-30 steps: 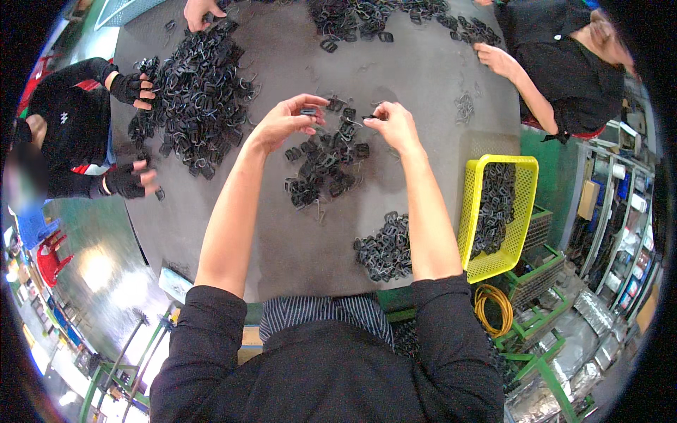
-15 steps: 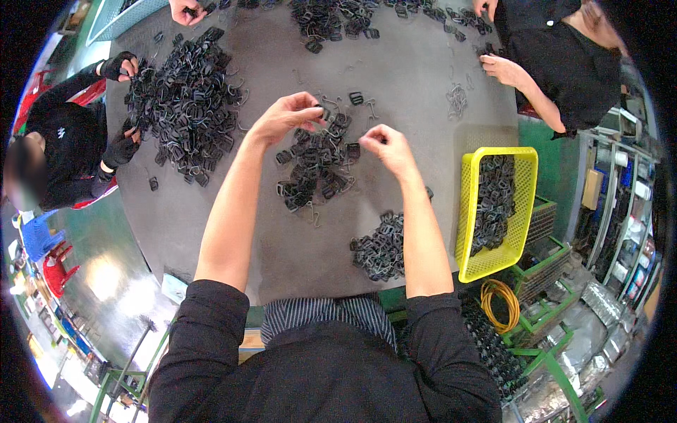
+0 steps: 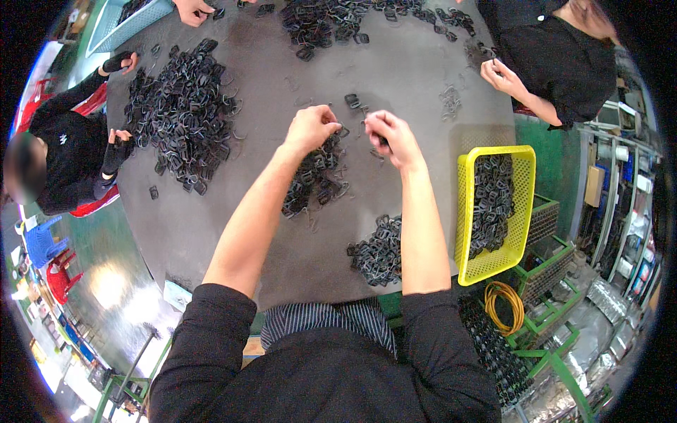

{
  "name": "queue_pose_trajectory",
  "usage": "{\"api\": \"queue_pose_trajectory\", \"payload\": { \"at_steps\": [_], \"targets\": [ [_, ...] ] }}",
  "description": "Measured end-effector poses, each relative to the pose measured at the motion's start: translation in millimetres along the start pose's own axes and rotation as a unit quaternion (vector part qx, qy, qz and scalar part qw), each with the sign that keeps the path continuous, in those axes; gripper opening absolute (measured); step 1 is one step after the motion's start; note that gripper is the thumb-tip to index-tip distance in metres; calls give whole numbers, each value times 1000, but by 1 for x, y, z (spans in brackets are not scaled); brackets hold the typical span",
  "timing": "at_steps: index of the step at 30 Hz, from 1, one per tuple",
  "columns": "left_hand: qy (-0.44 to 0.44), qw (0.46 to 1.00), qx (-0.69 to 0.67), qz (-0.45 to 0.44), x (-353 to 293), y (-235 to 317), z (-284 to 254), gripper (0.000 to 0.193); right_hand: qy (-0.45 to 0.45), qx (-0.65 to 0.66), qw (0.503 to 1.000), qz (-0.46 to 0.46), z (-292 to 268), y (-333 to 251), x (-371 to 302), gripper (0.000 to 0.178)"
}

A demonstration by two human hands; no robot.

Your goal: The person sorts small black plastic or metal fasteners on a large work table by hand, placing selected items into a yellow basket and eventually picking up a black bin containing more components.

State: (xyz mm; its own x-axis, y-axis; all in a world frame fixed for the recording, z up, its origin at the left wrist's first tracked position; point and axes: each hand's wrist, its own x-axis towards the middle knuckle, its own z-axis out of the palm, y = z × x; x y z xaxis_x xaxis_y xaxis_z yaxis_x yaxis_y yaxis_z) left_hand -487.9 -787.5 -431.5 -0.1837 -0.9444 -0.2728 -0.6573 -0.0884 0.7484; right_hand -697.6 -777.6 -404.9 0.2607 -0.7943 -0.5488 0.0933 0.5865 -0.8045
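Over the far side of a middle pile of black buckles with wire hooks (image 3: 310, 183), my left hand (image 3: 309, 130) pinches a black buckle (image 3: 343, 132) between thumb and fingertips. Just to its right, my right hand (image 3: 393, 139) is closed, slightly blurred. A dark piece that looks like a black buckle (image 3: 383, 141) shows under its curled fingers. The hands are close but apart. A loose buckle (image 3: 352, 101) lies on the table beyond them. Nearer me, beside my right forearm, sits a smaller heap of black buckles (image 3: 377, 252), partly hidden by that arm.
A yellow basket (image 3: 530, 211) of black buckles stands at the right edge of the grey table (image 3: 275, 264). Larger piles (image 3: 185, 113) lie left and at the far side (image 3: 321, 25). Co-workers' hands (image 3: 504, 77) work left, far and right. A blue basket (image 3: 106, 42) is far left.
My left hand has moved right, toward my right hand, and now shows a buckle at its fingertips. My right hand has risen slightly and turned. The co-worker's hands at left have drawn back from the large pile.
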Motion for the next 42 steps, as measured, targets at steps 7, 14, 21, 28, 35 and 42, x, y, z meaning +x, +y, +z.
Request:
{"api": "queue_pose_trajectory", "payload": {
  "at_steps": [7, 14, 21, 28, 35, 42],
  "targets": [
    [-70, 986, -111, -100, -11, -7, -52, 20, 141, -588, 789, -106, 24, -15, 75, 28],
    [-100, 814, -530, -216, -12, -7, -48, 19, 112, -265, 957, -35, -3, -22, 29, 26],
    [-237, 837, -489, -65, -20, 167, 104, 26, 423, -273, 862, -57, -99, -29, -157, 23],
    [-41, 955, -252, 153, -41, 210, 106, 53, 559, -542, 628, 5, -173, -12, -219, 40],
    [207, 971, 116, -23, -71, -31, 13, 53, 161, -559, 797, -161, 19, 14, -105, 63],
    [147, 989, 10, 26, -84, -37, 17, 28, 10, -559, 814, -157, 94, 46, -8, 55]
  ]
}}
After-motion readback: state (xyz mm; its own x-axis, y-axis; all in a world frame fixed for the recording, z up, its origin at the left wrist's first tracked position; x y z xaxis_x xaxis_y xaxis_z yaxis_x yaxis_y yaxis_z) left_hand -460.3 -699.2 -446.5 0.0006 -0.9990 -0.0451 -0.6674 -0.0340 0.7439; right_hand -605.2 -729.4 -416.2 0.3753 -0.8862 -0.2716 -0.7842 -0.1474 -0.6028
